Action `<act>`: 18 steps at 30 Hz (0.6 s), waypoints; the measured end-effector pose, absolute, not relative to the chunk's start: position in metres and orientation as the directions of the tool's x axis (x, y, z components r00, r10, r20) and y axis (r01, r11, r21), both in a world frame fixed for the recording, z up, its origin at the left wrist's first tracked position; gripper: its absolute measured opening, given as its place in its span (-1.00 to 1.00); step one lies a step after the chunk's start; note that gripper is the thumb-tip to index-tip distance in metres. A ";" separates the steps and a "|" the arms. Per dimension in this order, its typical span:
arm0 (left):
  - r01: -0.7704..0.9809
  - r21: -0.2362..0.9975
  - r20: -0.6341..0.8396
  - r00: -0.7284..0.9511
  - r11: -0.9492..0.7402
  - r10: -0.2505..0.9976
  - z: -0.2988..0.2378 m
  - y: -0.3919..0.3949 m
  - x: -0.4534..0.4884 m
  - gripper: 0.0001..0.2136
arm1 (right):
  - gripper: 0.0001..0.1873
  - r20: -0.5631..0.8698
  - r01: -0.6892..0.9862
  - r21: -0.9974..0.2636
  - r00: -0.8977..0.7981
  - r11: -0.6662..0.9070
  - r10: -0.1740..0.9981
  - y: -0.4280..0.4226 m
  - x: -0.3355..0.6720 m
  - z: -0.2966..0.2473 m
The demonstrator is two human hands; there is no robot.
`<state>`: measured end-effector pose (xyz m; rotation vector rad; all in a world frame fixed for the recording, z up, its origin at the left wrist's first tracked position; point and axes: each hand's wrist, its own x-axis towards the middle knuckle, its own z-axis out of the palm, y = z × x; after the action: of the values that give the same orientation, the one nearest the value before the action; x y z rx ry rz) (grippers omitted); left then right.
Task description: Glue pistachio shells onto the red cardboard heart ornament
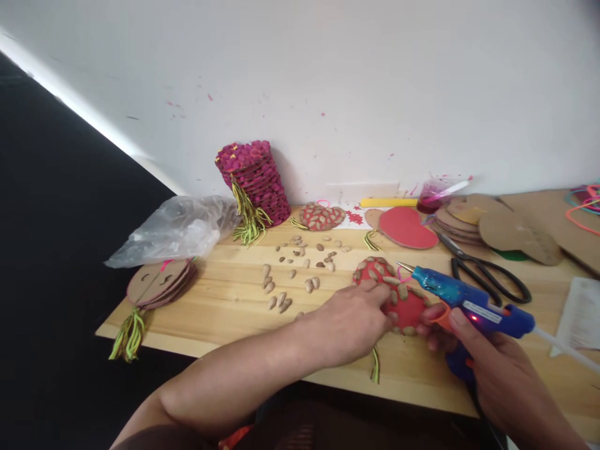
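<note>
A red heart-shaped card (pixel 404 306) edged with peanut shells lies on the wooden table (pixel 225 306). My left hand (pixel 354 322) rests on its left side, fingers pressed together on a shell at the edge. My right hand (pixel 487 362) grips a blue glue gun (pixel 469 303), index finger on the orange trigger, nozzle pointing left over the heart's upper edge. A red light glows on the gun. Loose peanut shells (pixel 300 269) lie scattered to the left of the heart.
Black scissors (pixel 487 272) lie right of the gun. Behind are a plain red heart (pixel 407 228), a shell-covered heart (pixel 321 217), cardboard cutouts (pixel 497 228), a pink cup (pixel 434 194) and a tall stack of magenta pieces (pixel 255 181). A plastic bag (pixel 178 228) and tasselled cardboard pieces (pixel 157 284) sit left.
</note>
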<state>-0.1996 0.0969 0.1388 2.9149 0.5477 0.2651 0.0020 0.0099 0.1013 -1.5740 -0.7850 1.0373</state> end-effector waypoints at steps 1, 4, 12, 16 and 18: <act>0.340 0.183 0.149 0.918 -0.922 0.368 0.138 0.097 -0.199 -0.75 | -0.66 -0.229 -0.023 -0.970 0.403 -0.241 0.886 0.010 0.003 0.100; 0.342 0.145 0.158 0.918 -0.929 0.363 0.136 0.097 -0.198 -0.76 | -0.67 -0.233 -0.028 -0.970 0.403 -0.242 0.885 0.009 0.004 0.096; 0.363 0.114 0.140 0.916 -0.925 0.377 0.137 0.094 -0.196 -0.77 | -0.69 -0.212 -0.035 -0.976 0.401 -0.217 0.891 0.009 0.003 0.099; 0.363 0.109 0.154 0.914 -0.926 0.376 0.138 0.093 -0.196 -0.77 | -0.70 -0.187 -0.035 -0.981 0.399 -0.188 0.898 0.009 0.001 0.101; 0.360 0.102 0.153 0.916 -0.927 0.372 0.140 0.092 -0.197 -0.80 | -0.69 -0.187 -0.041 -0.982 0.413 -0.187 0.891 0.009 0.000 0.103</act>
<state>-0.1966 0.0918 0.1396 3.0041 0.5750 0.2608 -0.0003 0.0093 0.1033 -1.5194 -0.7878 1.0159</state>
